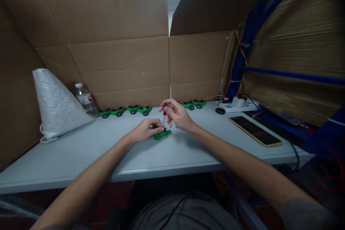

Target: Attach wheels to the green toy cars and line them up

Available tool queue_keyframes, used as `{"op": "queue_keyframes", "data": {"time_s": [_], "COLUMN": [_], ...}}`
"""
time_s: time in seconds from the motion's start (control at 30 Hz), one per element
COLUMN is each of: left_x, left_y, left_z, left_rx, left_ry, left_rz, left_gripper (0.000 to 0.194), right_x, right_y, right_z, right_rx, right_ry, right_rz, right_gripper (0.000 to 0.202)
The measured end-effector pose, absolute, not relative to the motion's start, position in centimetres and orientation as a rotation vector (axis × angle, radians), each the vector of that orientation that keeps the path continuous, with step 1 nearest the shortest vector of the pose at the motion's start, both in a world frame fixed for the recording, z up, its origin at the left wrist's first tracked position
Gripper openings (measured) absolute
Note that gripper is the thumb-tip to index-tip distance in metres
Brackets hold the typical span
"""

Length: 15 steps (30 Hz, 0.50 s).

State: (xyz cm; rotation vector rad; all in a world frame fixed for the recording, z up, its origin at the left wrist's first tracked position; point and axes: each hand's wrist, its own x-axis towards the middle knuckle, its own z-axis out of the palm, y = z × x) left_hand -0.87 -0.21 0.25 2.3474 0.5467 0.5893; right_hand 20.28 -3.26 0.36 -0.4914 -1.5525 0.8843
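Holding a seemingly unfinished green piece [160, 136] with left hand [144, 129] and an upright screwdriver [164, 113] in right hand [178, 116], nearer than the wheeled, apparently finished green cars [146, 109].

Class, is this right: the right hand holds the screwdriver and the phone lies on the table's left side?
Not left: the head view shows the phone lying at the right side of the table. The right hand does hold the screwdriver.
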Motion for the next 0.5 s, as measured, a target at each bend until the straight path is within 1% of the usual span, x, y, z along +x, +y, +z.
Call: {"op": "queue_keyframes", "data": {"time_s": [0.2,0.5], "left_x": [-0.9,-0.7], "left_y": [-0.2,0.0], "left_z": [0.3,0.4], "left_rx": [2.353,2.328], "left_ry": [0.551,0.513], "left_rz": [0.584,0.570], "left_gripper": [0.036,0.034], "right_x": [20.5,21.5], "right_y": [-3.4,-3.6], "right_z": [0.6,1.4], "right_rx": [-0.485,-0.485], "right_ry": [-1.589,-1.626], "right_rz": [0.928,1.070], "right_gripper": [0.037,0.030]}}
